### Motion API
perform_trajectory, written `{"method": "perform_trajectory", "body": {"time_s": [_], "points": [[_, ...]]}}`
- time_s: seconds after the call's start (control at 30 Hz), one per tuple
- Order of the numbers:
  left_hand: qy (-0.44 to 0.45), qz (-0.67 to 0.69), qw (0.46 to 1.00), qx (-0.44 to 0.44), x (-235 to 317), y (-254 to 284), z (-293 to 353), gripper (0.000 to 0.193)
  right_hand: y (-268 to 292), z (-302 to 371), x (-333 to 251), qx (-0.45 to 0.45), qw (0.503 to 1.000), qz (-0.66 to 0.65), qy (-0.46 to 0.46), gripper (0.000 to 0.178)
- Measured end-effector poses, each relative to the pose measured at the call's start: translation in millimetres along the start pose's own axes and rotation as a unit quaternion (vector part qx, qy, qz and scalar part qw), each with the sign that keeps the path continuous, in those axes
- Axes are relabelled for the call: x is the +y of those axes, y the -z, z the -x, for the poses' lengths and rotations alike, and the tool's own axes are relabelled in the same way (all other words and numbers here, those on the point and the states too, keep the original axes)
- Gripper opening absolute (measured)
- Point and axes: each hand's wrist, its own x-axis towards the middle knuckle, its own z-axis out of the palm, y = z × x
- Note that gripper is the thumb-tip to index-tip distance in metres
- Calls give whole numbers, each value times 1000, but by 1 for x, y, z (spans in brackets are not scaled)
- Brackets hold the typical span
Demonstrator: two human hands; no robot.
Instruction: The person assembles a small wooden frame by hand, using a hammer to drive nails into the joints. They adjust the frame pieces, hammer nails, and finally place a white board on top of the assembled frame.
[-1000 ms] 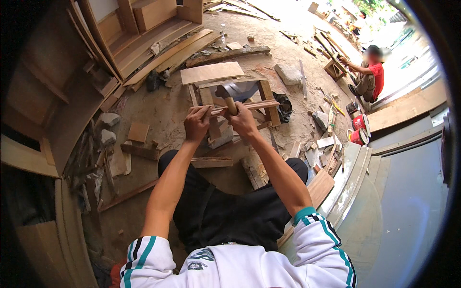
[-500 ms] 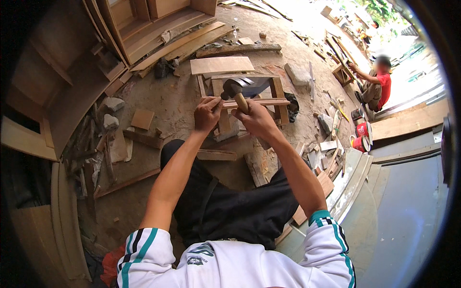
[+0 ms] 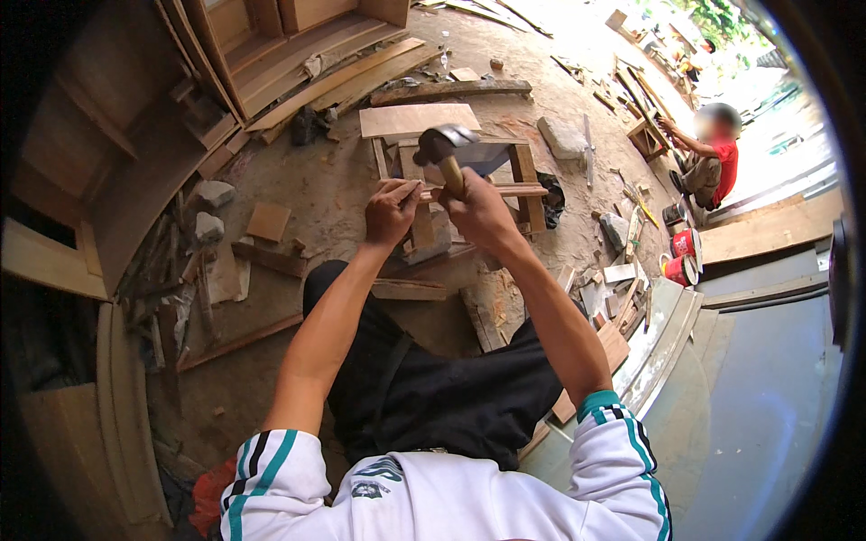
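My right hand is wrapped round the wooden handle of a claw hammer, its dark head raised above the work. To the left of it, my left hand is closed, fingertips pinched at the end of a thin wooden strip. Whatever lies between those fingertips is too small to make out. The strip runs across a small wooden frame standing on the ground before me. A pale board lies at the frame's far side.
Wooden cabinets stand at the far left. A grey stone block and wood scraps lie to the right, near red cans. A person in a red shirt crouches at the right, handling wood. Offcuts and stones litter the left.
The hammer head has risen away from the strip's left end, and my right hand has tilted up with it. My left hand stays in nearly the same place.
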Motion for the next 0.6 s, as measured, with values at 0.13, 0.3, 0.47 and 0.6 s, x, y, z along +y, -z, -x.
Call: {"method": "perform_trajectory", "body": {"time_s": [0.13, 0.3, 0.47, 0.6], "points": [[2, 11, 1000, -2, -3, -3, 2, 20, -4, 5, 0, 40, 999, 11, 10, 30], [-24, -2, 1000, 9, -6, -8, 1, 17, -12, 4, 34, -13, 996, 90, 27, 28], [-26, 16, 1000, -5, -8, -2, -1, 17, -2, 7, -7, 51, 999, 0, 14, 26], [-43, 7, 999, -22, -7, -4, -2, 16, -15, 5, 31, 20, 997, 71, 38, 25]]}}
